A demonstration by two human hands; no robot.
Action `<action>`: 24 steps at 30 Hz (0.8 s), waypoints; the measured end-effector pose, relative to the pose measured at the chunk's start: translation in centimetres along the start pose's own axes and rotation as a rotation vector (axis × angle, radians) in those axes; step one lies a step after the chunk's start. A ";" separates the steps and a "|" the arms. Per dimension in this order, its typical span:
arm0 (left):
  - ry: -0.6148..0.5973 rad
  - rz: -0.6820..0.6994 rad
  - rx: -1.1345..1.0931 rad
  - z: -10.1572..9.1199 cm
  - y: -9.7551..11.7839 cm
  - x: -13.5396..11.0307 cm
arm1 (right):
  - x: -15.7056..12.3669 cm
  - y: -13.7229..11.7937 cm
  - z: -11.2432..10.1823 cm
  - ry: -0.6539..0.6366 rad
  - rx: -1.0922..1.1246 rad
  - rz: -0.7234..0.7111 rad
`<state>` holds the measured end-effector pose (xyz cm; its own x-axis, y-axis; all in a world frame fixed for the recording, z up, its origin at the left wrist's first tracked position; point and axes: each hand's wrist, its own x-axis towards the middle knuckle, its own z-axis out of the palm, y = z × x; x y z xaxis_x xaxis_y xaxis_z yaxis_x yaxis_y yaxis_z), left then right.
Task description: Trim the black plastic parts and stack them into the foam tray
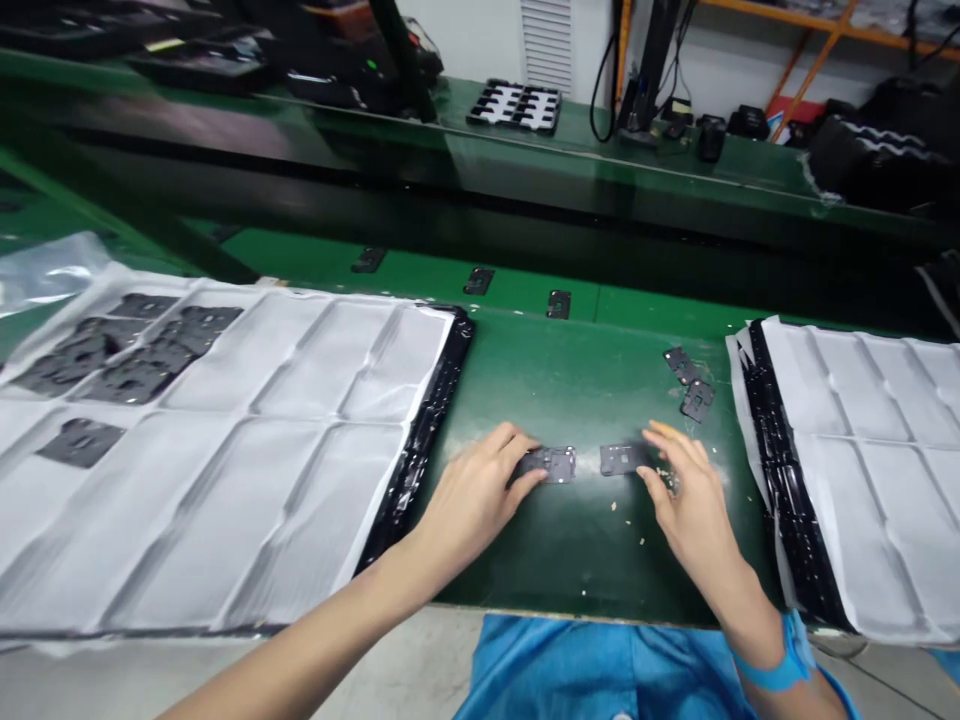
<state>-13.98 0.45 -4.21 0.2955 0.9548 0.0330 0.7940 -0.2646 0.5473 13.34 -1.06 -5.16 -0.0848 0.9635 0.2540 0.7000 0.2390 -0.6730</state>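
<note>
Over the green bench my left hand grips the left end of a flat black plastic part between thumb and fingers. A second black plastic part lies in line with it, a short gap to the right. My right hand has its thumb and fingers around that part's right end, which is partly blurred. Small pale scraps lie by my right fingers. Beyond my right hand, two more black parts rest on the bench, touching each other.
A white-lined tray on the left holds several black parts in its far-left compartments. Another stack of white-lined trays stands on the right. Past the bench, several parts lie on a green strip, below a raised shelf.
</note>
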 end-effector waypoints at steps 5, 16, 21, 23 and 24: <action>-0.062 0.135 0.203 0.7 -0.5 0.0 | 1.2 1.0 0.9 -0.099 -0.073 -0.018; 0.010 0.130 0.211 -0.6 -5.8 4.2 | 2.2 0.2 1.1 -0.269 -0.138 0.008; 0.018 0.104 -0.051 -1.5 -2.5 4.5 | 2.1 -0.4 0.4 -0.203 0.013 -0.001; -0.096 0.006 -0.315 -1.1 0.5 3.8 | 1.7 -0.9 0.1 -0.055 0.096 -0.073; -0.180 -0.052 -0.461 -0.7 2.1 3.5 | 1.4 -1.2 -0.1 0.034 0.120 -0.121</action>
<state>-11.67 3.32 -2.37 0.3815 0.9157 -0.1267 0.5045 -0.0914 0.8586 12.44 -0.04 -3.95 -0.1378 0.9225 0.3606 0.5959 0.3680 -0.7137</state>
